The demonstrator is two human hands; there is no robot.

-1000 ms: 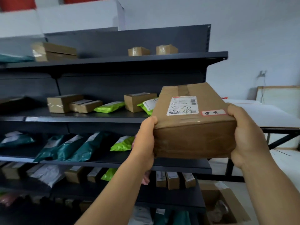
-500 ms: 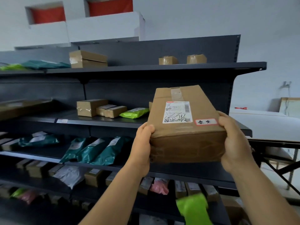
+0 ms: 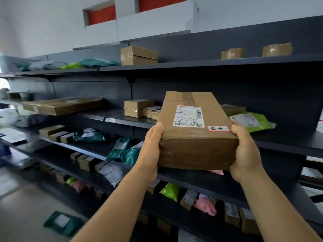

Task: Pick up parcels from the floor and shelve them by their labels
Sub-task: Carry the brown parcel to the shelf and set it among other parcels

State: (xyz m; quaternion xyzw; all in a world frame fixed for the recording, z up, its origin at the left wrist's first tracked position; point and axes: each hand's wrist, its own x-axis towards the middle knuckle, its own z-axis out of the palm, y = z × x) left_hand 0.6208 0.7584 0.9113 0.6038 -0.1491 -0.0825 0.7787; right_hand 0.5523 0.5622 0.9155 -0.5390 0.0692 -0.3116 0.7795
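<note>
Brown parcel: one cardboard box, taped, held in the air in front of the dark shelving, level with its second shelf from the top.
Labels on it: two, a white printed shipping label with handwriting and a small red-bordered sticker beside it.
Left hand: grip curled round the box's left end, thumb on the top edge.
Right hand: grip curled round the box's right end, thumb near the sticker.
Floor: one teal mailer bag lying flat, lower left.
Second shelf, behind the box: one lime-green mailer to the right; one cube-like carton to the left with flatter boxes beside it, partly hidden, count unclear; one long flat carton farther left.
Top shelf: three brown boxes, one large and two small, well apart.
Wall above: two red panels.
</note>
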